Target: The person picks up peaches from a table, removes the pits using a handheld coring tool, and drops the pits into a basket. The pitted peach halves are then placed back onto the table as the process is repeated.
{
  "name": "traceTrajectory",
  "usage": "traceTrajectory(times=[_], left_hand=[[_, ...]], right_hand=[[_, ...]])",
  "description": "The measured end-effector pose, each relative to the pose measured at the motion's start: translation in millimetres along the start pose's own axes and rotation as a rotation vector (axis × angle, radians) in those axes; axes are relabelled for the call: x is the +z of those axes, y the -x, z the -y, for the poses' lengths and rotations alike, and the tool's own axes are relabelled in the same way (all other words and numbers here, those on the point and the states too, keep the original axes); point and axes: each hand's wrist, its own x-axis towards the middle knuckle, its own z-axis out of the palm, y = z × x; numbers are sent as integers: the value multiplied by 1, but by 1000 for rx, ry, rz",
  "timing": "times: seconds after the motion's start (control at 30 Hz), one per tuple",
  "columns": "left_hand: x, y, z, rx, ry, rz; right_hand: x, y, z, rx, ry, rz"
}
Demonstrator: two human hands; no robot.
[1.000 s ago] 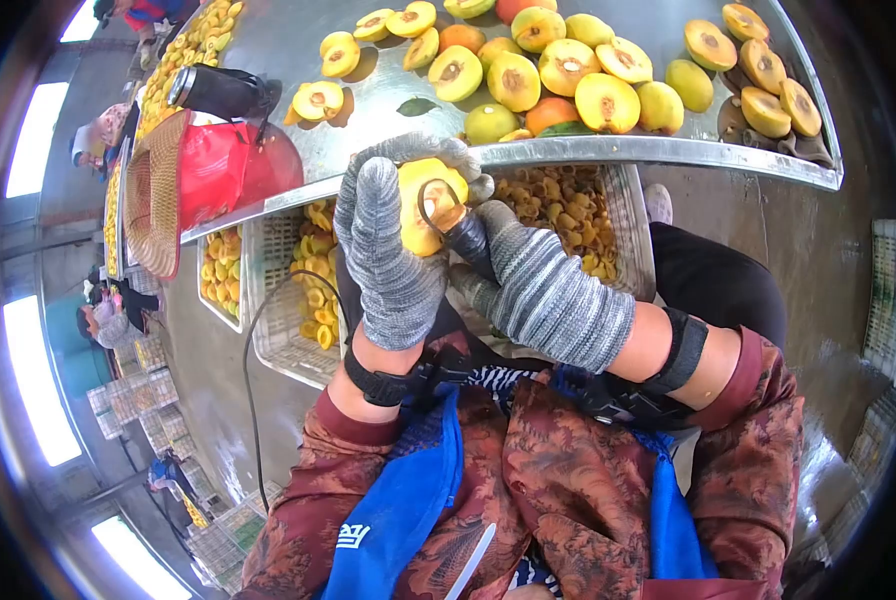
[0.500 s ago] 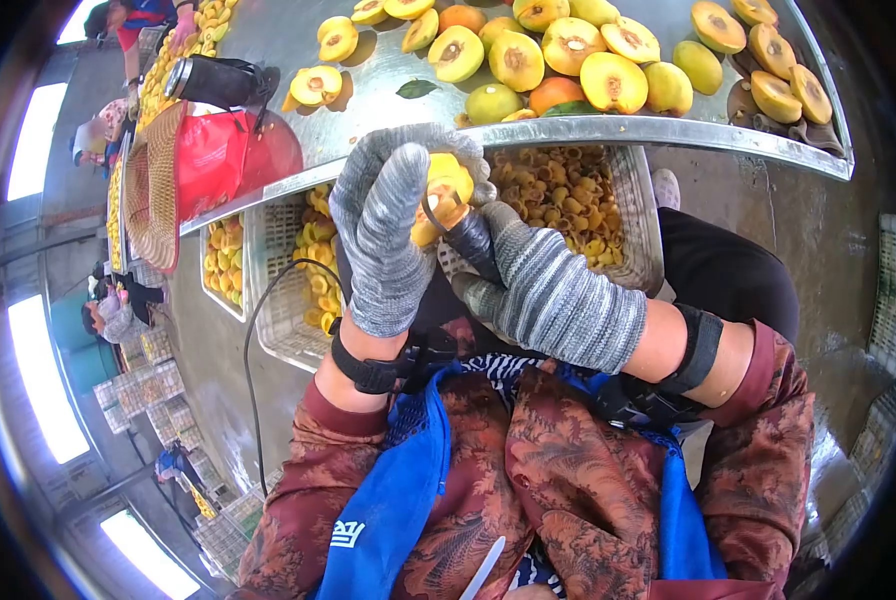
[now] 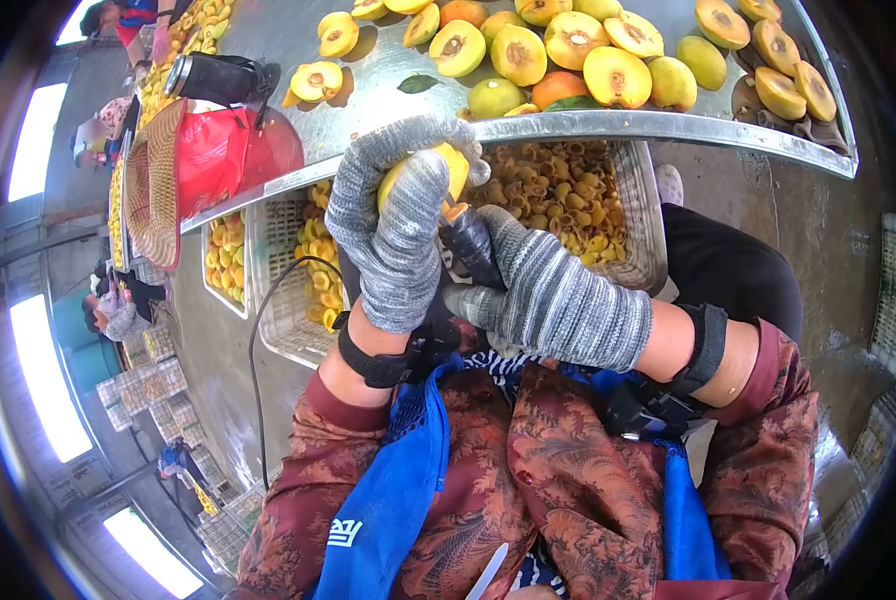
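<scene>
My left hand point(image 3: 388, 230), in a grey knitted glove, is closed around a yellow peach half point(image 3: 456, 172). The thumb lies across the fruit, hiding much of it, and the cut face is mostly out of sight. In my right hand point(image 3: 563, 295), gloved alike, is a pitting knife point(image 3: 471, 246) with a black-wrapped handle. Its end meets the underside of the peach half; the blade is largely hidden. Both hands are just below the metal table's front edge. Halved peaches point(image 3: 519, 55) lie on the table beyond them, several with the stone still inside.
The metal table point(image 3: 388, 105) has a raised rim. Below it stand a crate point(image 3: 648, 225) of hollow brown-yellow scraps and another crate point(image 3: 286, 325) with yellow pieces. A straw hat point(image 3: 155, 190), red bag point(image 3: 211, 155) and black flask point(image 3: 208, 80) are at left. A cable point(image 3: 255, 370) hangs nearby; people work far left.
My left hand has turned the peach half, so its cut face and the curved blade no longer show clearly. The left thumb has moved over the fruit. My right hand keeps its hold on the knife.
</scene>
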Motion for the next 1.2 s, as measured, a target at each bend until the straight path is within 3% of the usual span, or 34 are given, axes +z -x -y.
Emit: traceTrajectory(times=[0.1,0.17,0.37,0.57,0.63,0.77,0.83,0.9,1.03,1.1,1.13,1.2], left_hand=[[1,-2,1,100,-71,-3],[0,-2,2,-8,-25,-6],[-5,-2,0,-73,-25,75],[-10,-1,-7,-148,-25,164],[-6,0,-8,-55,-105,119],[-4,-4,-4,-160,109,177],[-6,-5,0,-184,210,193],[-11,-9,7,-380,341,265],[-16,-13,6,-475,359,278],[-20,-18,13,-426,284,415],[-17,-21,7,-362,-110,414],[-17,-28,-1,-423,-57,472]], right_hand=[[-1,-1,2,-14,-44,4],[-1,-2,3,21,-44,1],[1,-2,0,99,86,-10],[-2,1,0,4,-23,41],[1,0,-5,-63,-46,53],[-2,0,1,-1,35,11],[-2,0,0,31,222,60],[2,1,-4,18,171,43],[4,2,-11,-17,69,31],[2,2,-9,9,34,49],[1,2,-8,37,-2,66],[0,1,-8,104,-47,121]])
